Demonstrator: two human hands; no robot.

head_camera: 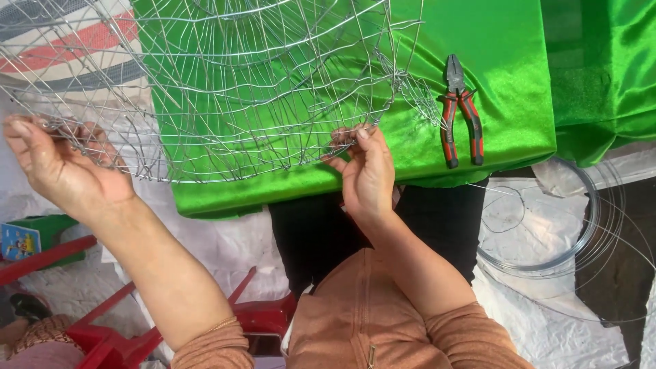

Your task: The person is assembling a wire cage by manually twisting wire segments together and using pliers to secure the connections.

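A large basket-like frame of thin silver wire (pixel 225 89) rests tilted over a table draped in shiny green cloth (pixel 506 61). My left hand (pixel 58 164) grips the frame's rim at the far left, off the table's edge. My right hand (pixel 365 171) pinches the rim wire near the table's front edge, thumb and fingers closed on it. A pair of pliers (pixel 460 109) with red and black handles lies on the green cloth just right of the frame, untouched.
A coil of loose wire (pixel 581 232) lies on the floor at the right, over white sheeting. Red plastic furniture (pixel 102 335) stands at the lower left, with a small green box (pixel 34 236) beside it. A striped fabric (pixel 61 48) shows behind the frame at top left.
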